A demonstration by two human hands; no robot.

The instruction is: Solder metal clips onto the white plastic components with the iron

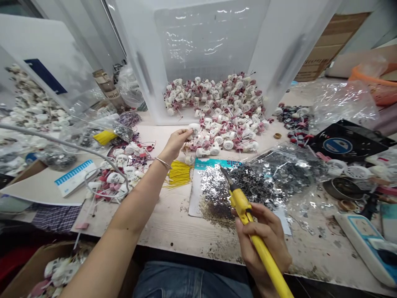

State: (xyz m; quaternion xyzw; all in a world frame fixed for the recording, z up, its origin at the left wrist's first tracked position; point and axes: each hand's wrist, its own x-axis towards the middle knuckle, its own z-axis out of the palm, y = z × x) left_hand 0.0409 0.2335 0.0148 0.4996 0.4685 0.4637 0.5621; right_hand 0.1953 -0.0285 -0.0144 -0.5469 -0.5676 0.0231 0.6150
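My left hand (pixel 177 142) reaches forward, its fingers pinched on a small white round plastic part (pixel 194 126) at the near left edge of a pile of white and pink plastic parts (pixel 228 130). In my right hand (pixel 266 238) is a yellow soldering iron (pixel 240 203), its tip pointing forward and left over small shiny metal pieces (pixel 214 182). Those pieces lie heaped on a white and turquoise sheet (pixel 195 203). Beside my left wrist rests a bundle of thin yellow wires (pixel 180 174).
Behind the pile a large translucent bin (pixel 211 37) lies on its side, opening toward me. More assembled parts (pixel 114 178) sit left of my forearm, crossed by a grey cable (pixel 62 138). At right are a plastic bag of metal pieces (pixel 291 165) and a white-blue power strip (pixel 362 244).
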